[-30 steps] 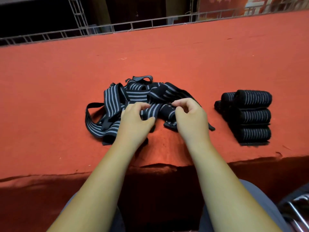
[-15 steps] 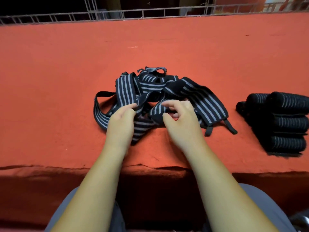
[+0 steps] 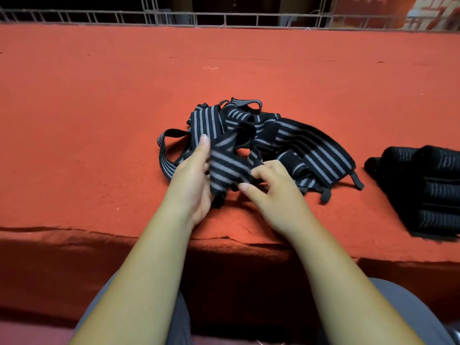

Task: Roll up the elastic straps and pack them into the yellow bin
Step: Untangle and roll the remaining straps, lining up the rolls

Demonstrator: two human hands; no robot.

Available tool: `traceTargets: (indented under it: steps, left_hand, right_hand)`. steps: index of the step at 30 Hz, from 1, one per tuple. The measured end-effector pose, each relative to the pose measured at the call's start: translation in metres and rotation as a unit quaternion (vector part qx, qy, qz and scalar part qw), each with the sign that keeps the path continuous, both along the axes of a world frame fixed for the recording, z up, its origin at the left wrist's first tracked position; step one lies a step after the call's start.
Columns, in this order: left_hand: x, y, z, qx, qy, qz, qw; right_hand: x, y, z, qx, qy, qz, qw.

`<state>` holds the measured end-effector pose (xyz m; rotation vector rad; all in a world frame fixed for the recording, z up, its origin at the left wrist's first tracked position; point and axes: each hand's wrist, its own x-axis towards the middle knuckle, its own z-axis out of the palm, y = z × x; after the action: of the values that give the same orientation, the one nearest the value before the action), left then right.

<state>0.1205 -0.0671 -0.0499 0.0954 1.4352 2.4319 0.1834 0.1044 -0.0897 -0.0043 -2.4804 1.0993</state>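
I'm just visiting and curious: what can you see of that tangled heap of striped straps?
The loose straps are wide, flat bands of black elastic-looking weave with grey lengthwise stripes. They lie unrolled in a tangled heap on the red cloth, with loops and narrow black tabs sticking out. The left hand holds one strap end across its palm; the right hand pinches the same strap. The rolled straps lie apart, on the right.

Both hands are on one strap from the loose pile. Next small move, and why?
Probably draw the striped strap toward the near edge of the table, clear of the pile. The left hand holds it and the right hand pinches its edge, but its far part runs into the tangle, so no end lies flat to roll. Finished rolls lie to the right.
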Motion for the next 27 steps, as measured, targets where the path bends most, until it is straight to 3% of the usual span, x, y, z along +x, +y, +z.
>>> traceTargets:
  steps: [4, 11, 19, 24, 27]
  left_hand:
    - [0.008, 0.000, -0.009, -0.064, 0.092, -0.087, 0.990]
    - [0.014, 0.005, -0.006, -0.065, 0.062, 0.026, 0.996]
    - [0.003, -0.005, 0.000, -0.051, 0.029, 0.083, 0.995]
    - [0.017, -0.004, 0.009, 0.017, -0.023, -0.037, 0.999]
    - [0.027, -0.003, 0.010, -0.013, 0.007, -0.116, 0.993]
  right_hand:
    - [0.003, 0.001, 0.005, -0.053, 0.011, -0.037, 0.998]
    - [0.008, -0.001, 0.010, -0.136, -0.026, -0.028, 0.990]
    - [0.014, 0.020, 0.013, -0.077, -0.021, -0.126, 0.989]
    - [0.021, 0.017, 0.008, 0.001, 0.006, -0.180, 0.984]
    - [0.026, 0.011, 0.012, 0.061, 0.061, -0.156, 0.984]
